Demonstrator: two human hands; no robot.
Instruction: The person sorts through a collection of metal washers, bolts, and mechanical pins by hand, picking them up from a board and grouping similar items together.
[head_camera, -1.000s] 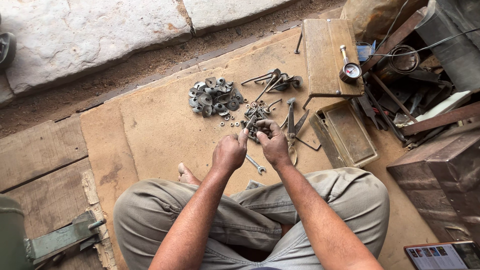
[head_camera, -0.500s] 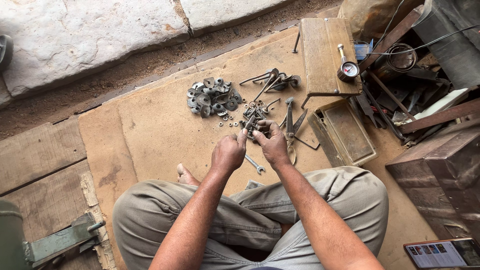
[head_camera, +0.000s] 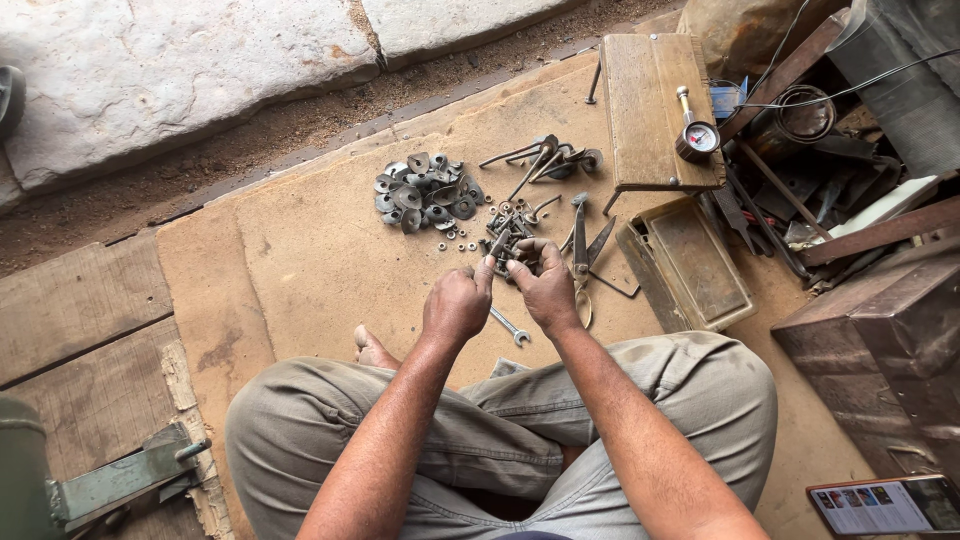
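Brown fibreboard sheet (head_camera: 300, 250) covers the ground and serves as the work surface in the head view, where a person sits cross-legged in khaki trousers (head_camera: 640, 400), a bare foot (head_camera: 372, 350) showing at the knee. Both hands meet just above a small heap of nuts and bolts (head_camera: 505, 222): the left hand (head_camera: 457, 305) has its fingers pinched together on a small dark metal part (head_camera: 499, 243), and the right hand (head_camera: 545, 285) closes on the same part from the other side, so it is steadied between two grips, clear of the board, directly over the heap. What exactly the part is cannot be told at this size. A small open-ended spanner (head_camera: 508, 325) lies on the board just below the hands, within easy reach. A pile of grey dished washers (head_camera: 422, 192) sits beyond the heap to the left, kept apart from the fasteners, probably as sorted stock. Several long-handled tools (head_camera: 540, 160) lie further off, and pliers (head_camera: 580, 235) rest just right of the hands. A wooden plank (head_camera: 650, 100) carries a round pressure gauge (head_camera: 697, 138); a shallow metal tray (head_camera: 695, 260) lies beside it. At lower right a phone (head_camera: 885, 505) lies face up with its screen lit.
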